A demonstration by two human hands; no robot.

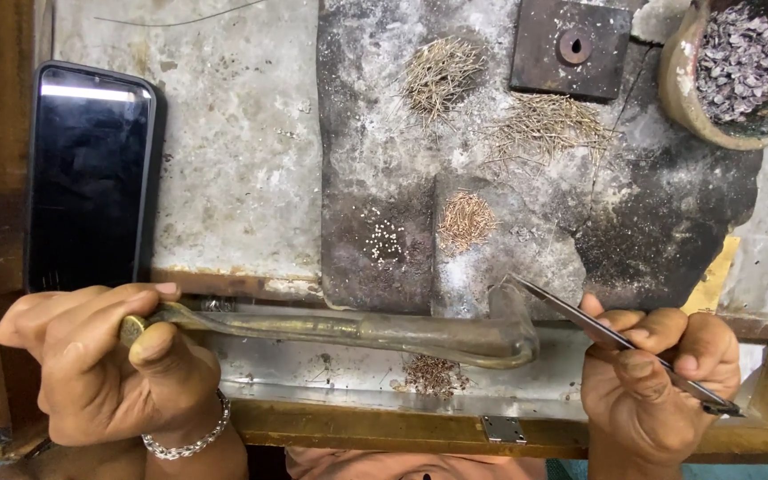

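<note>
So the scorched work slab [384, 160] was in front of me, phone [91, 178] lying off to its left. My left hand [100, 364] was clenched round the brass blowpipe [357, 331], held level along the slab's near edge. My right hand [651, 373] pinched tweezers [615, 338], tip near the little wire bits [466, 220].
</note>
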